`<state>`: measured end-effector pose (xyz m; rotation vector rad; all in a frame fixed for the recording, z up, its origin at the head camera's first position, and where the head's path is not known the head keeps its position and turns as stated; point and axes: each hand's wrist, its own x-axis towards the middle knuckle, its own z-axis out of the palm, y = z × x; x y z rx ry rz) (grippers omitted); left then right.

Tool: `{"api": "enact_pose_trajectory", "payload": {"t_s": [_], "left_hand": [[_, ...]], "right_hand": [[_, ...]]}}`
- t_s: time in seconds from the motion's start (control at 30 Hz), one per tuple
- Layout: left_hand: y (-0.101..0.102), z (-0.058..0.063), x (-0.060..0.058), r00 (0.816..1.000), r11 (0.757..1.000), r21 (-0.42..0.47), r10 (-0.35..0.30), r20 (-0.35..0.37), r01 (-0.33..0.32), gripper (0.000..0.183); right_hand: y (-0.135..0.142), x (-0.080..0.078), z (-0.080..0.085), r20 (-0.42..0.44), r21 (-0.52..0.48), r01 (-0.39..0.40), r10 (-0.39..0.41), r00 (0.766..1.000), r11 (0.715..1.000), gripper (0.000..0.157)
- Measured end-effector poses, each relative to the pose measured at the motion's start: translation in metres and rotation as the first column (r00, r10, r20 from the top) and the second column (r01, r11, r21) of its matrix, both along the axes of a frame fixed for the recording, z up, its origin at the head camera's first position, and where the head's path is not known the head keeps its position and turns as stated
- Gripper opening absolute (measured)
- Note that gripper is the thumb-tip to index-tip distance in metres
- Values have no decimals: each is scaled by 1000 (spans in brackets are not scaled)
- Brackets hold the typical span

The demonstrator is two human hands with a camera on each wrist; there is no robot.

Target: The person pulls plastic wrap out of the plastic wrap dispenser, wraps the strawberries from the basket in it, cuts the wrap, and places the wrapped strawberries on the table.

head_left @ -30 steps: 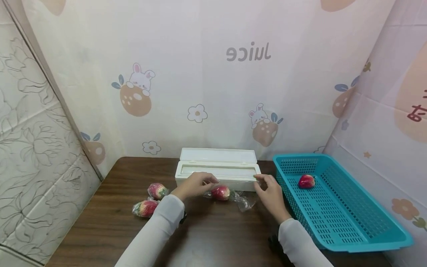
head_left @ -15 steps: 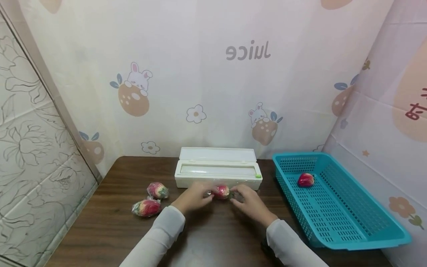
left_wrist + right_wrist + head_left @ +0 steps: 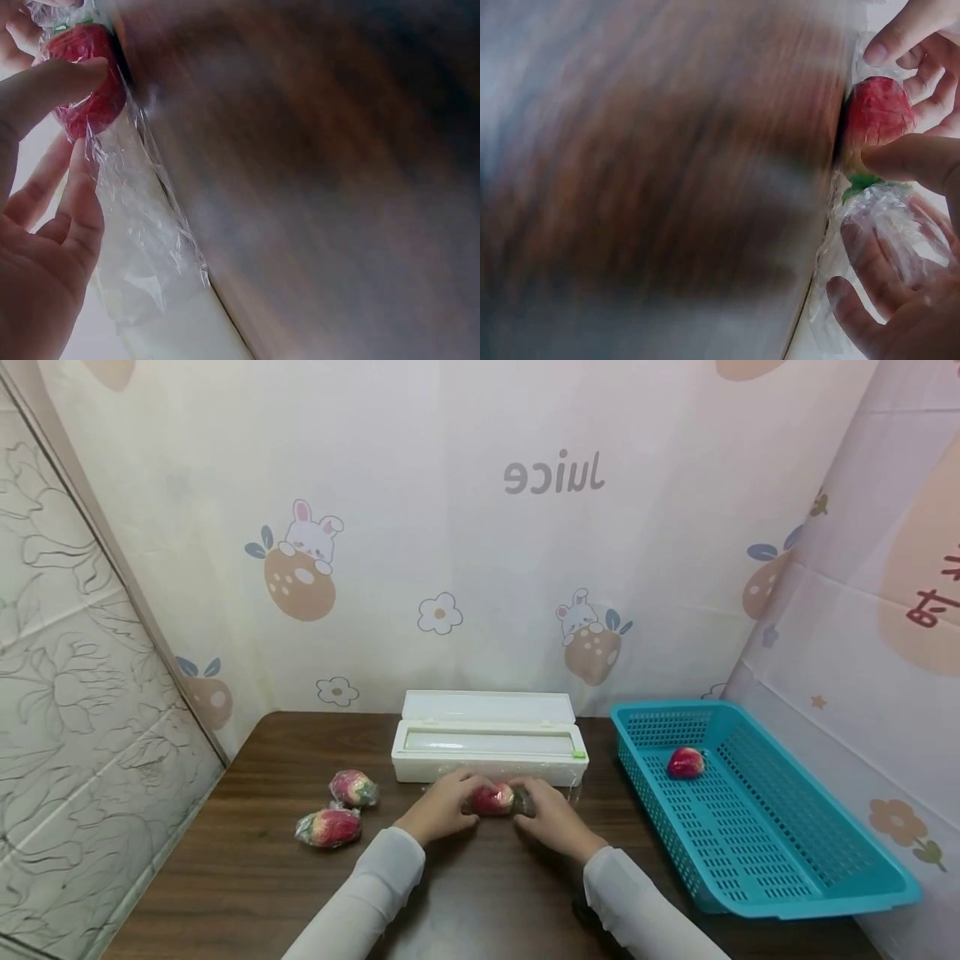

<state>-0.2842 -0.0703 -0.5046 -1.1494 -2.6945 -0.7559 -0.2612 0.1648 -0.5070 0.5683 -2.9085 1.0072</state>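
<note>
A red strawberry [image 3: 491,799] with a pale and green leafy end lies in clear cling film [image 3: 161,247] at the front of a white cling film dispenser [image 3: 491,770]. My left hand [image 3: 444,806] holds its red end, the thumb lying across the fruit in the left wrist view. On the other side my right hand [image 3: 553,818] holds the leafy end, thumb [image 3: 915,161] on the fruit and fingers in the bunched film. Loose film spreads past the fruit on both sides. Part of the fruit is hidden by the fingers.
Two film-wrapped strawberries [image 3: 330,827] lie on the brown wooden table [image 3: 247,860] at the left. A blue-green plastic basket [image 3: 705,881] stands at the right with one strawberry [image 3: 686,763] in it. The dispenser's lid [image 3: 487,705] stands raised, close to the curtain [image 3: 465,527].
My right hand has come left from the dispenser's right corner to the strawberry, drawing the film in. My left hand has moved slightly down onto the fruit.
</note>
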Motion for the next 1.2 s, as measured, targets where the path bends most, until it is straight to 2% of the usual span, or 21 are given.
{"api": "enact_pose_trajectory", "payload": {"t_s": [0.13,0.33,0.57,0.73,0.87,1.0,1.13,1.2], "left_hand": [[-1,0,1,1000,1000,-23,0,-12,0,49],[-3,3,2,999,999,-34,-15,48,17,49],[-5,4,3,995,999,-32,-25,93,28,39],[-5,7,4,990,998,-55,-9,141,17,54],[-6,8,6,993,997,-71,8,118,1,66],[-7,10,6,997,999,-41,5,74,-2,62],[-11,16,3,998,999,10,-31,57,31,52],[-15,20,1,994,997,45,-66,86,63,49]], "right_hand": [[-2,2,1,0,13,-14,14,1000,1000,44],[-6,6,4,-41,50,-36,38,998,998,45],[-10,5,2,-88,111,-42,52,995,993,51],[-13,2,0,-85,130,-14,26,996,991,47],[-11,1,1,7,56,-50,49,999,997,44],[-7,4,7,104,-71,-90,97,990,993,46],[-3,3,17,121,-134,-80,97,988,988,45],[-2,2,22,97,-123,-65,77,992,990,43]]}}
